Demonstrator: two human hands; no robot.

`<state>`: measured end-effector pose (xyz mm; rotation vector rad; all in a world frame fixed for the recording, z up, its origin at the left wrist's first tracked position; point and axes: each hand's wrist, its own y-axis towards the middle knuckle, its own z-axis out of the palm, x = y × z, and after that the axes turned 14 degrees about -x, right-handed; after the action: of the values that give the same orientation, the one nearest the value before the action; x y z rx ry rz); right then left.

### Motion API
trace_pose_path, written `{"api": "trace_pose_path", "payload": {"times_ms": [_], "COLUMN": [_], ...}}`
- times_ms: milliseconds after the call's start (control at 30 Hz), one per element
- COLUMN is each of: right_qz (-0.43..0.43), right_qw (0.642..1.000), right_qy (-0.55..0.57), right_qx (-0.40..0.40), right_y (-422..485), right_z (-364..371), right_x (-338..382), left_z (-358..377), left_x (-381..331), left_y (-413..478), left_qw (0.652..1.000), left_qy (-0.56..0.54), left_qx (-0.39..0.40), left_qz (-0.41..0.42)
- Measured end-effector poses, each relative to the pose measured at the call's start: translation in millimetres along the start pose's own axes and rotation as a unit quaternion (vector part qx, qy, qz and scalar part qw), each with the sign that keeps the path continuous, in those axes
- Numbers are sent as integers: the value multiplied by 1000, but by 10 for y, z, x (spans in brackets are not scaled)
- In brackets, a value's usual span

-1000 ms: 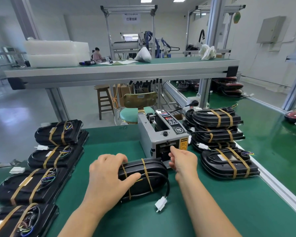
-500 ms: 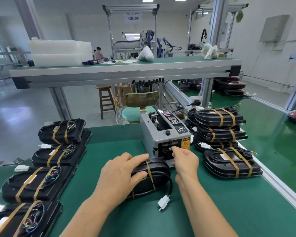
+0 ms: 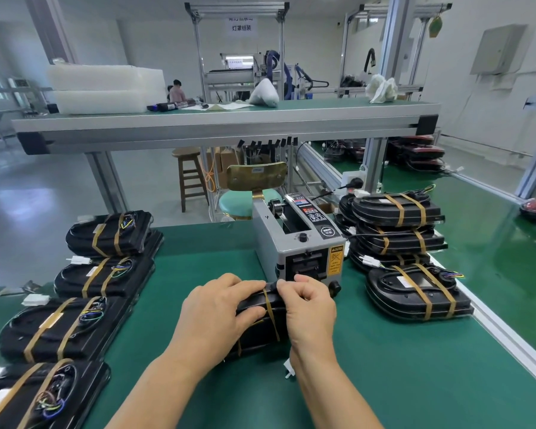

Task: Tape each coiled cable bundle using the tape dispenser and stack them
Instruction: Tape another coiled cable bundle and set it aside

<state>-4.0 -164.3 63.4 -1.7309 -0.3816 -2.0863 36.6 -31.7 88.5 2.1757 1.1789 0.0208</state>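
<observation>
A black coiled cable bundle point(image 3: 262, 328) with brown tape bands lies on the green table point(image 3: 384, 366) just in front of the grey tape dispenser point(image 3: 297, 243). My left hand point(image 3: 217, 317) presses down on the bundle's left side. My right hand point(image 3: 310, 308) pinches a strip of brown tape against the bundle's top edge; the strip itself is mostly hidden by my fingers. The bundle's white plug point(image 3: 287, 368) pokes out under my right wrist.
A stack of taped bundles point(image 3: 396, 233) stands right of the dispenser, with one more point(image 3: 415, 292) in front of it. Several taped bundles point(image 3: 106, 274) lie in a row on the left. A raised conveyor shelf point(image 3: 223, 119) crosses behind; a chair point(image 3: 251, 193) sits beyond the table.
My right hand has come away from the dispenser's outlet down onto the bundle's top edge. My left hand has shifted right along the bundle.
</observation>
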Motion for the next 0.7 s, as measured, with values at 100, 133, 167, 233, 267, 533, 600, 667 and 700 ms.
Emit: {"api": "trace_pose_path", "payload": {"times_ms": [100,133,167,233,267,533,600,667,700], "right_qz": [-16,-20,-24,-26,-28,-44,-30,-19,-18], "right_qw": [1000,1000,1000,1000,999,999,999,999,999], "right_qy": [-6,-9,-10,-10,-14,-14,9,27,29], "right_qx": [-9,-10,-12,-12,-11,-12,-18,-20,-19], "right_y": [-24,-24,-22,-20,-20,-25,-31,-30,-28], "right_z": [11,14,14,12,9,5,9,14,15], "right_x": [-27,-32,-40,-45,-46,-68,-72,-71,-70], "left_z": [-10,-12,-14,-15,-15,-26,-31,-36,-37], "left_x": [-10,-14,-20,-28,-30,-25,-28,-35,-36], "left_y": [-3,-6,-9,-19,-26,-53,-51,-48,-47], "left_qw": [1000,1000,1000,1000,1000,999,1000,1000,1000], "left_qy": [-4,-4,-4,-8,-11,-9,-8,-7,-9], "left_qx": [-3,-4,-5,-12,-16,-21,-17,-16,-17], "left_qz": [0,1,3,7,9,23,21,22,23]}}
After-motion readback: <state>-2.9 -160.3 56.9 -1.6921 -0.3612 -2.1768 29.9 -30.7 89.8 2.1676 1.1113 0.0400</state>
